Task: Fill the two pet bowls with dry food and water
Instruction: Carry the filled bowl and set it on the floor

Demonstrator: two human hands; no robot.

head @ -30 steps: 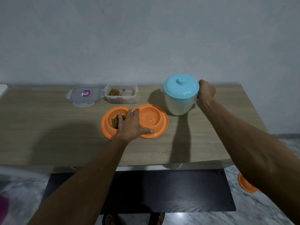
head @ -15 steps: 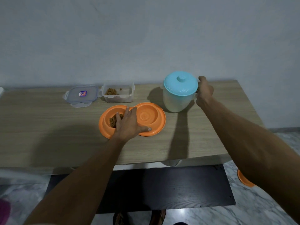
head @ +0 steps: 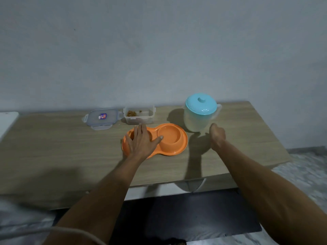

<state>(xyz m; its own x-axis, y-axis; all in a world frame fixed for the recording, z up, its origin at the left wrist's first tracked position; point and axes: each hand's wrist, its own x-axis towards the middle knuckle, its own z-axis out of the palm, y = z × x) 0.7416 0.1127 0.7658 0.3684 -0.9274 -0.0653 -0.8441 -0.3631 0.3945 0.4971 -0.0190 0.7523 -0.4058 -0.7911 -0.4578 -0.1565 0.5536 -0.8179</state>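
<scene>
An orange double pet bowl (head: pixel 174 147) lies on the wooden table (head: pixel 53 147). My left hand (head: pixel 141 141) rests flat over its left bowl, fingers spread, hiding the dry food there. The right bowl (head: pixel 169 135) looks glossy inside; I cannot tell whether it holds water. A pale jug with a light blue lid (head: pixel 200 112) stands upright behind the bowl to the right. My right hand (head: pixel 217 137) hangs just in front of the jug, apart from it, fingers curled and holding nothing.
A clear plastic food box (head: pixel 138 115) with some kibble stands behind the bowl, its lid (head: pixel 101 118) lying to its left. A white object (head: pixel 7 121) sits at the table's far left edge. The wall runs right behind the table.
My right hand has let go of the jug's handle and drawn back toward me. The jug now stands alone. My left hand stays on the bowl, and the camera has tilted up.
</scene>
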